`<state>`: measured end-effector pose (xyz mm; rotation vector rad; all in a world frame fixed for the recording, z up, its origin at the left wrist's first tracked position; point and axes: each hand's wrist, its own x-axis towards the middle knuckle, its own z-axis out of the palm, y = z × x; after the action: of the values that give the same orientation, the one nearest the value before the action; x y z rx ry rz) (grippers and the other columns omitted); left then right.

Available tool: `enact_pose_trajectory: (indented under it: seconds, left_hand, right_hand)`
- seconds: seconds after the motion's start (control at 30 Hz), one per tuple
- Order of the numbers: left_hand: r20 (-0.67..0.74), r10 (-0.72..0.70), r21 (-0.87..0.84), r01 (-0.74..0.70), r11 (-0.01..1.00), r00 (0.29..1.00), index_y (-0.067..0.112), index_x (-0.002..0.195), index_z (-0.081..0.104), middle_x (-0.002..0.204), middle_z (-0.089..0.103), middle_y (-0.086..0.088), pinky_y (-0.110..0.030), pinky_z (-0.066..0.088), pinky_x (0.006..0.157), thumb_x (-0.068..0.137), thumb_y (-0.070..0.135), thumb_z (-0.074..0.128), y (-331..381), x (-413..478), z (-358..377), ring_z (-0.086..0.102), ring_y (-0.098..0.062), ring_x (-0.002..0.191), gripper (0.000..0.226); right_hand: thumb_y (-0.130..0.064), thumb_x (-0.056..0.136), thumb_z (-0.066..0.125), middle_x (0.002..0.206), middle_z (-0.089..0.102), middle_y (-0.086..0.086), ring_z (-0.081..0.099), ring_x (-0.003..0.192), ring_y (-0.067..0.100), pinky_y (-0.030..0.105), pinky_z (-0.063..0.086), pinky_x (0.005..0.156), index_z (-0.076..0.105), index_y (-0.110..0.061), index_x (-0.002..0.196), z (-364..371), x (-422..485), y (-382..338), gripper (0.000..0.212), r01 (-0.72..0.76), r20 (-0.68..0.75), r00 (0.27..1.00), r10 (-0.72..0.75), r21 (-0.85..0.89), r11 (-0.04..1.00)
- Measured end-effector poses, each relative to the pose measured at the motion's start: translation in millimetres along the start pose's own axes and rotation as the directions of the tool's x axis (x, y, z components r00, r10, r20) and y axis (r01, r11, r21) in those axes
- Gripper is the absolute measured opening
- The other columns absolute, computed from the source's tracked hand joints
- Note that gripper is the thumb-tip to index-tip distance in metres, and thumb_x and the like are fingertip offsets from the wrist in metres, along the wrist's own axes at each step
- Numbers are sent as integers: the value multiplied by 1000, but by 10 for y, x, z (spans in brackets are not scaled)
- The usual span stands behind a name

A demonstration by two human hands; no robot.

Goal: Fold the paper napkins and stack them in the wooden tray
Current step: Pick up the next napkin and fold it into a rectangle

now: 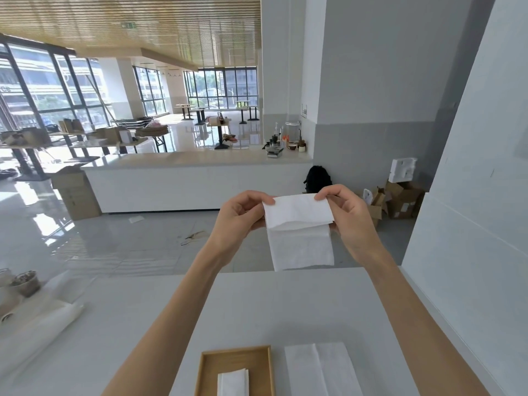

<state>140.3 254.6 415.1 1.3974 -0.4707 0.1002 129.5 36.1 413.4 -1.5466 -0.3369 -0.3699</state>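
I hold a white paper napkin (300, 232) up in the air in front of me, above the far edge of the white counter. My left hand (240, 215) pinches its top left corner and my right hand (348, 212) pinches its top right corner. The upper part of the napkin is folded over and the lower part hangs down. Near the bottom edge, a wooden tray (207, 370) lies on the counter with a folded napkin (233, 382) inside it. To the right of the tray lies a flat pile of unfolded napkins (323, 370).
The white counter (257, 310) meets a white wall (471, 252) on the right. At the left lie a plastic-wrapped roll (43, 327) and a cup (27, 282) with dark contents. Beyond the counter are a floor, another counter and cardboard boxes.
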Motion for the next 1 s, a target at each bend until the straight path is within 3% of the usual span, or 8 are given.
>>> enact_pose_trajectory:
  seconds: [0.13,0.23,0.3,0.5,0.67,0.73,0.8,1.0]
  left_hand:
    - [-42,32,2,-31,1000,999,9,83,64,112,76,-11,-25,55,74,98,-8,51,-56,52,23,71,-21,96,26]
    - [-66,64,30,-62,998,996,9,80,60,109,77,-7,-27,55,76,97,-11,47,-91,82,3,72,-21,98,30]
    - [-76,83,60,-78,995,994,9,78,60,107,77,-5,-28,55,77,97,-11,47,-107,98,-12,71,-21,99,30]
    - [-93,85,71,-79,994,992,9,81,59,111,76,-8,-34,57,82,96,-10,50,-138,81,-42,72,-23,101,25]
    - [-57,-89,-314,67,947,994,13,122,49,112,73,-9,-32,55,77,104,14,49,-210,14,-10,70,-20,84,18]
    - [-18,-138,-212,131,968,990,12,134,47,118,72,-7,-38,56,85,102,35,51,-300,-32,13,71,-24,98,39]
    - [39,-168,-84,170,982,985,11,136,51,127,70,-10,-46,53,99,97,40,56,-361,-96,45,68,-30,114,48]
    - [11,-153,-8,153,988,988,9,132,59,122,72,-17,-53,51,103,101,15,58,-376,-68,81,68,-35,115,31]
  right_hand:
    - [-3,105,36,88,64,-3,62,77,6,18,49,62,64,-11,93,-18,17,10,31,-3,31,1000,-1,121,993]
    - [-37,102,42,105,68,7,67,88,14,24,53,70,62,-20,113,-11,48,55,29,-51,59,997,42,165,985]
    - [-51,91,49,116,69,3,68,99,16,30,56,80,55,-30,127,16,40,104,43,-145,87,987,136,109,983]
    - [-18,94,66,113,76,-1,73,103,19,34,61,84,55,-17,131,59,-110,269,38,-198,119,974,195,15,980]
    - [-11,93,67,108,76,6,74,97,20,31,61,79,62,-9,120,88,-95,264,27,-164,5,986,164,25,986]
    - [-11,94,66,109,76,4,74,98,19,31,61,82,63,-10,120,90,-77,252,26,-157,-13,988,157,29,987]
    - [-11,94,66,110,76,4,73,100,21,34,60,85,63,-11,119,89,-61,244,26,-152,-18,988,152,13,988]
    - [-12,94,66,112,75,3,73,102,20,28,59,78,61,-12,122,53,-65,215,28,-154,23,988,153,31,988]
